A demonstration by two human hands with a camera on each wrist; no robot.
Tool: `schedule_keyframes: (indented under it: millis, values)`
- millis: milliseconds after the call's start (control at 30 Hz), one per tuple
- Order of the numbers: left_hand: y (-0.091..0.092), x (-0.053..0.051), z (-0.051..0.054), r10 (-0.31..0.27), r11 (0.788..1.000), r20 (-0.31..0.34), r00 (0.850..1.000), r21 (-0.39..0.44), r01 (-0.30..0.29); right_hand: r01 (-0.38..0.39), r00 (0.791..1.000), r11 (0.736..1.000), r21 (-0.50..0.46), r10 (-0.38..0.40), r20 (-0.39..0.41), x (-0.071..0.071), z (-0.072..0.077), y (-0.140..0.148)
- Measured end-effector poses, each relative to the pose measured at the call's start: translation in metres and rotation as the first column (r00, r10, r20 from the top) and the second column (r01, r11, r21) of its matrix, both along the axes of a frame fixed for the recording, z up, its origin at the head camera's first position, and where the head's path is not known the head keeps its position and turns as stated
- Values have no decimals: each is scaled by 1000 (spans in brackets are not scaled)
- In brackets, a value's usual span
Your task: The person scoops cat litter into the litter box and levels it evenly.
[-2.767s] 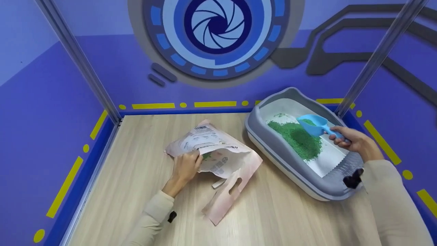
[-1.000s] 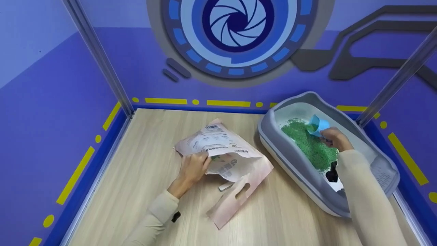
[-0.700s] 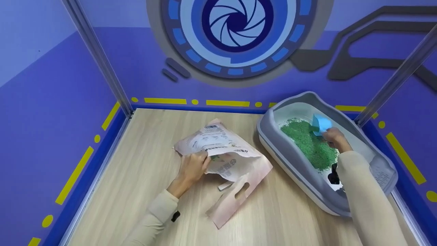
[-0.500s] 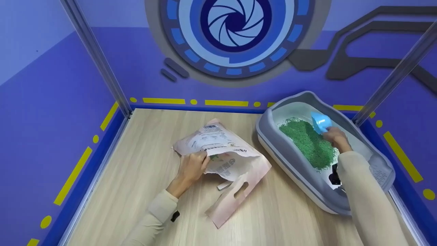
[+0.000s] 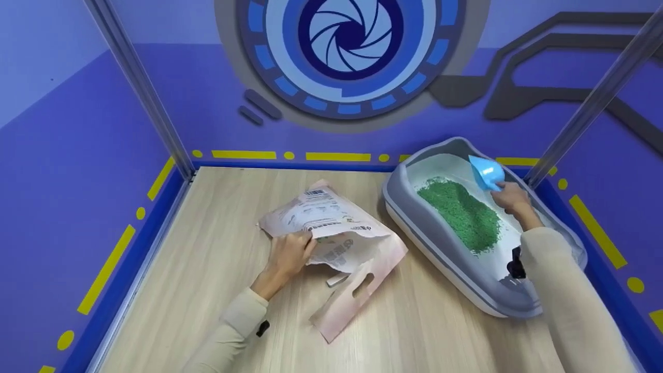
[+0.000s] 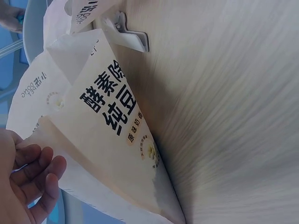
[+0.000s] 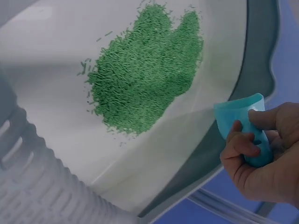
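Note:
My left hand (image 5: 288, 255) pinches the rim of an opened pink and white litter bag (image 5: 331, 212), which lies on the table with its mouth gaping toward me. Some green shows just inside that mouth. My right hand (image 5: 513, 198) grips the handle of a blue scoop (image 5: 487, 172) over the far right side of a grey and white litter box (image 5: 440, 243). The scoop is tipped, its rounded back facing up in the head view. Green pellet litter (image 7: 145, 70) lies heaped on the box floor, apart from the scoop.
A torn bag strip with a handle hole (image 5: 352, 300) reaches toward the table's front. A small white clip (image 6: 126, 32) lies beside the bag. Purple wall panels (image 5: 171, 103) and metal posts (image 5: 140, 88) enclose the wooden table (image 5: 207, 217).
The scoop, which held green litter 2.8 seconds ago, was tipped over the heap and turned further over. My right hand has since drawn it up and away from the heap. My left hand keeps its hold.

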State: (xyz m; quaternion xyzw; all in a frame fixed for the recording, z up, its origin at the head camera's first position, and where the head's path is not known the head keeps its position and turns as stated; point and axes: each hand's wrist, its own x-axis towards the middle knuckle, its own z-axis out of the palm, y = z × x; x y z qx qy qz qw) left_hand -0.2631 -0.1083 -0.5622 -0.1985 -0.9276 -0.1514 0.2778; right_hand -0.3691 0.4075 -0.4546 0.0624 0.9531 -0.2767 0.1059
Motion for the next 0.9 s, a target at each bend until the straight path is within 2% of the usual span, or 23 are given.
schedule_keyframes:
  millis: [100,233,400,533,667,733,900]
  values:
    - [-1,2,5,10,1000,24,1000,14,-10,-22,1000,992,-125,19,-20,3,15,-2]
    - [-1,4,10,12,1000,40,999,13,-13,-39,999,965,-259,33,-27,13,39,-10]
    - [-1,8,10,-6,1000,1,1000,-23,6,-70,998,940,-333,63,-32,27,59,-23]
    - [-2,12,6,-5,999,-33,999,-35,3,-81,997,931,-357,75,-33,39,68,-37]
    - [0,15,1,-12,999,-27,1000,-43,10,-87,996,914,-397,83,-27,57,77,-51]
    - [1,16,1,-17,999,-21,1000,-48,16,-95,995,896,-434,95,-22,67,80,-59]
    - [2,17,1,-17,999,-28,999,-42,16,-123,989,828,-548,146,-2,90,77,-76]
